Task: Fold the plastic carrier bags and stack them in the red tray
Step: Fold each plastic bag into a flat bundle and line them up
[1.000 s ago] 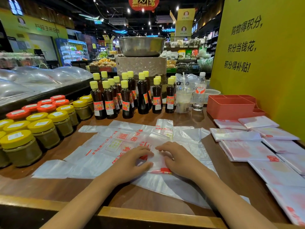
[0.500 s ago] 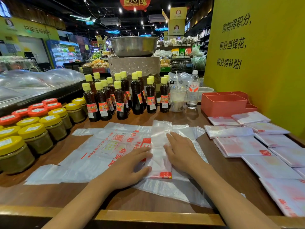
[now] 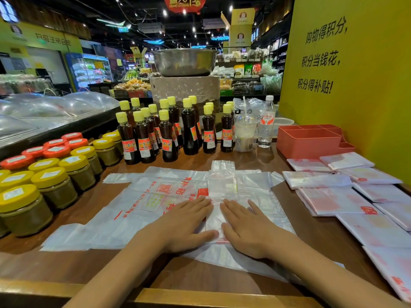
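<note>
A translucent white carrier bag (image 3: pixel 222 185), folded into a narrow upright strip with a red edge at its near end, lies on spread-out bags with red print (image 3: pixel 142 203) in the middle of the wooden counter (image 3: pixel 311 236). The left hand (image 3: pixel 184 225) and right hand (image 3: pixel 246 230) press flat on either side of it, fingers straight. Folded bags (image 3: pixel 333 200) lie to the right, the red tray (image 3: pixel 309 141) behind them. Dark sauce bottles (image 3: pixel 166 134) and yellow-lidded jars (image 3: pixel 51 185) line the far and left sides.
</note>
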Demonstrator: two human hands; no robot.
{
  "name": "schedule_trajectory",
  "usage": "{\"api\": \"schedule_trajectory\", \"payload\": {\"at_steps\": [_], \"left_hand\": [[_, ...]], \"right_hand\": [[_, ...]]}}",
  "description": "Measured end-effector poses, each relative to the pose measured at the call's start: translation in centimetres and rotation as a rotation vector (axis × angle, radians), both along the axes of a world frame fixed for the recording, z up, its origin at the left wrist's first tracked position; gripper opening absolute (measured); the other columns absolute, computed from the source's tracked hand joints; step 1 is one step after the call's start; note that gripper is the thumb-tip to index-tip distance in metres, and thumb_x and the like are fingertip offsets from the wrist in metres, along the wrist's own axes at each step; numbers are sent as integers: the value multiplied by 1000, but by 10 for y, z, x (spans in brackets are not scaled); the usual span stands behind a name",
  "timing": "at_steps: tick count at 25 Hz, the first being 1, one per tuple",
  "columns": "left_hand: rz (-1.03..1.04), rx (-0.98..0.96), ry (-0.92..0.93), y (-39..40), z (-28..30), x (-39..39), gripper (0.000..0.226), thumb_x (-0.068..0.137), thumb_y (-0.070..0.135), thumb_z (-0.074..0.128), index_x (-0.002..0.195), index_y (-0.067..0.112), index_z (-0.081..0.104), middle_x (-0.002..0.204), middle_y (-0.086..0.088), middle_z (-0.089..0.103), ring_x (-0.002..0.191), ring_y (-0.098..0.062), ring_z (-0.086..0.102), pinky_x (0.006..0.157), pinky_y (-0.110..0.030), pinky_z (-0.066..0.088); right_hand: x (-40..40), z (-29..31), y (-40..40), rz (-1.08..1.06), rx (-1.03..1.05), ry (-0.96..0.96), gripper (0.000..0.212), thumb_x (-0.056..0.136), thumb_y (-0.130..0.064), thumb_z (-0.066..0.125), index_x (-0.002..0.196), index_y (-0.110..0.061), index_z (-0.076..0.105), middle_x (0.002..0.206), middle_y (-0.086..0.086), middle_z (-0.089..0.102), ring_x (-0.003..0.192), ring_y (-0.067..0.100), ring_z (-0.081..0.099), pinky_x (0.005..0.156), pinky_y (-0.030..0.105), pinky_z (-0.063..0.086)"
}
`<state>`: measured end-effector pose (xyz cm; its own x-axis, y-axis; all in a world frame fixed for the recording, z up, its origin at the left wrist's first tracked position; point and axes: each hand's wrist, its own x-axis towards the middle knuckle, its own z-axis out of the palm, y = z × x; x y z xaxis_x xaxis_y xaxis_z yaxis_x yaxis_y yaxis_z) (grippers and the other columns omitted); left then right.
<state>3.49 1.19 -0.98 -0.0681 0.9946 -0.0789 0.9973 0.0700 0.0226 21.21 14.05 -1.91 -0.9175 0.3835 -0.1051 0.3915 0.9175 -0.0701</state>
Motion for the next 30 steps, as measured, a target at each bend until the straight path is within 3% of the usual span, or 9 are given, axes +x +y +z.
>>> {"api": "schedule_trajectory", "payload": {"at_steps": [4,7,9,11,13,16,21,25,30], "left_hand": [[-45,7,-47,10,-5,3,87,94,77,24,159,30,-8,163,17,-15,143,9,-18,115,-19,-14],[-55,20,-93,9,-9,7,85,94,76,23,158,32,-12,161,19,-20,145,8,-20,120,-22,-12],[-38,26,-112,7,-8,5,85,92,78,25,158,35,-9,159,23,-19,143,11,-20,121,-23,-10],[-21,33,-128,6,-5,6,90,88,82,31,158,39,-6,159,26,-16,142,12,-16,120,-22,-8],[-27,15,-142,4,-4,9,98,81,87,37,157,42,-7,159,28,-18,144,9,-15,121,-25,-6],[-42,-15,-164,3,-4,10,106,76,91,40,156,44,-10,159,29,-21,145,9,-18,119,-23,-7],[-58,-26,-175,4,-4,9,101,80,87,42,156,44,-10,157,31,-22,138,18,-23,113,-16,-10],[-13,-23,-243,5,-5,8,93,84,84,40,155,47,-6,152,37,-18,131,23,-18,113,-16,-4],[34,3,-333,4,-6,7,88,84,84,37,155,50,-3,150,41,-13,133,21,-8,114,-18,1]], "right_hand": [[9,3,21,100,-80,2,60,108,-47,15,160,-29,-8,167,-13,-13,149,-3,-16,124,38,-13],[13,13,23,67,-226,103,58,107,-45,29,160,-33,8,160,-27,4,144,-10,1,123,30,-11],[17,19,28,-9,-326,219,49,107,-35,37,156,-35,28,152,-28,24,139,-5,19,119,24,9],[22,20,40,-56,-328,311,45,105,-19,42,148,-33,45,150,-18,44,136,4,39,107,14,27],[26,19,48,-70,-331,319,48,102,-9,45,144,-32,51,145,-14,52,129,3,47,90,-2,29],[26,17,51,-67,-385,316,52,100,-6,47,146,-29,48,144,-12,53,118,-5,45,79,-10,27],[26,15,53,-49,-419,330,54,98,-18,56,148,-34,44,147,-15,49,128,0,47,85,-6,30],[24,12,55,28,-429,357,55,94,-13,58,140,-43,51,152,-24,39,138,-6,34,114,15,29],[21,6,56,44,-433,385,42,98,-21,61,134,-43,60,148,-25,46,136,-8,39,115,21,33]]}}
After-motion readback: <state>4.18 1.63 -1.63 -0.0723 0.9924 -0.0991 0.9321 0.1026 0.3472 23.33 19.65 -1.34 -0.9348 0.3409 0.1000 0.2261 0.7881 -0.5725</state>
